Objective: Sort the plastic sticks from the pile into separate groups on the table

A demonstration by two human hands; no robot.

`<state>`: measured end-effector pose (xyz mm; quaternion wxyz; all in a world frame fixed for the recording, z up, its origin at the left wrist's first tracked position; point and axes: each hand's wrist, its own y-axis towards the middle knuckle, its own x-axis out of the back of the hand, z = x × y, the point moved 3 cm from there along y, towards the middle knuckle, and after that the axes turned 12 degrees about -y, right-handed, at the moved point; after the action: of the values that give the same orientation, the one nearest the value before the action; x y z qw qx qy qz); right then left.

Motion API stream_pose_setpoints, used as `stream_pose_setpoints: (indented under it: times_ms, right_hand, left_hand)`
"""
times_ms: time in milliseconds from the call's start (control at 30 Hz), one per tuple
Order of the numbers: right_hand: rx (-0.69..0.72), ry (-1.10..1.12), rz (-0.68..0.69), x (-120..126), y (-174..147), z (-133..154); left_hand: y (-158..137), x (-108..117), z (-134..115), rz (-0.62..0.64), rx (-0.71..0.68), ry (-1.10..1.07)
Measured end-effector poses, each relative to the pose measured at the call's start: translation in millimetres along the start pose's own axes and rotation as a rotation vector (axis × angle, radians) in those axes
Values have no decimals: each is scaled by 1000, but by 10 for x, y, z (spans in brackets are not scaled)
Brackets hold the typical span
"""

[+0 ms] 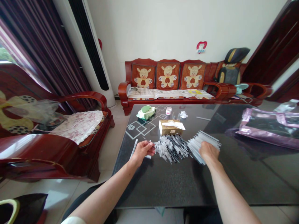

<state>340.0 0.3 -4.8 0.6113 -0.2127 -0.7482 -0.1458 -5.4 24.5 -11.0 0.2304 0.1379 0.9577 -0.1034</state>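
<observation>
My left hand is at the left end of a heap of short, thin black and whitish plastic pieces. Its fingertips are pinched round a thin dark stick, too small to name surely. My right hand lies over a stack of translucent plastic tubes that look like pen barrels. Its fingers are curled down onto the tubes, and the fingertips are hidden. Beside my left hand, a few pale pen-like sticks rest on the dark glossy table.
Behind the heap stands a gold tissue box. Farther back are a green wipes pack, a small cup, crumpled tissue and a thin stick. A purple-edged clear bag lies right. Wooden sofas stand beyond.
</observation>
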Motion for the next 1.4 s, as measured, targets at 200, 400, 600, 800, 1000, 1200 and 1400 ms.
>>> stream_pose_setpoints:
  times_ms: [200,400,600,800,1000,1200,1400]
  right_hand:
    - [47,-40,3,-2,0,45]
    - [40,10,-23,100,-48,97]
    - [134,477,-187,336,-135,185]
    - [242,1319,130,291,-317,473]
    - [329,1723,349,356,-519,768]
    - [292,1939,311,427,-571,868]
    - [344,1936,310,405,-586,892]
  left_hand:
    - [8,13,18,33,5,-34]
    - [-15,-15,12,79,10,2]
    - [-94,-193,38,236,63,77]
    - [-167,-318,143,392,105,238]
    - [-240,-392,182,512,95,332]
    - [-275,-421,168,555,107,365]
    - [-284,-447,164,586,94,388]
